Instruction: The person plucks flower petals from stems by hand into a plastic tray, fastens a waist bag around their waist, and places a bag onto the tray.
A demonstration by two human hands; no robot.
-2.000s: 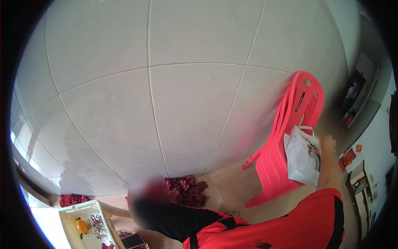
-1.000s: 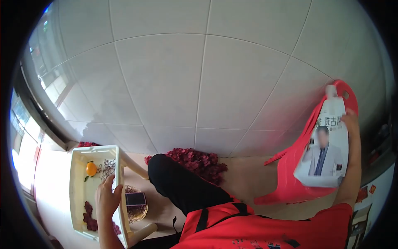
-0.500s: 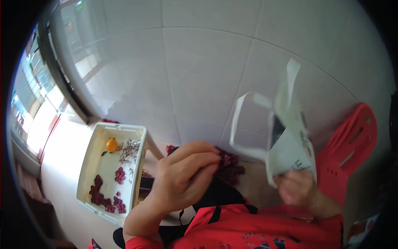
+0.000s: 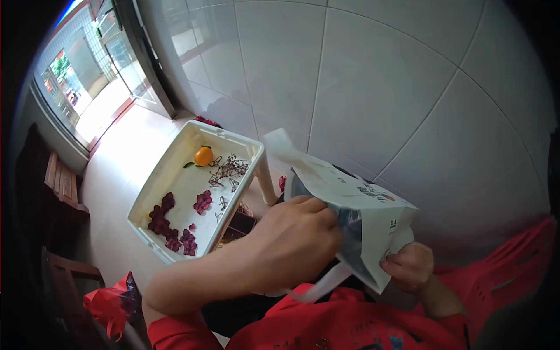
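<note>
My right hand [image 4: 411, 265] grips the lower corner of a white tote bag [image 4: 385, 216] with printed lettering. The bag is tipped on its side, its dark-lined mouth turned to the left. At that mouth is my left hand [image 4: 303, 236], fingers curled inward; its fingertips are hidden, so what it holds cannot be made out. One white strap [image 4: 326, 286] hangs below the left hand, and the other sticks up at the upper left of the bag.
To the left stands a cream tray-topped table [image 4: 140, 195]. On it lie an orange fruit [image 4: 203, 156], dark red flowers [image 4: 202, 202] and a tangle of thin brown pieces [image 4: 228, 169]. A red chair [image 4: 496, 286] is at right, a red bag [image 4: 111, 306] at lower left.
The bag has come down from upright to lying tipped toward the left. My left hand has moved right to its mouth. The view has shifted, showing more of the doorway.
</note>
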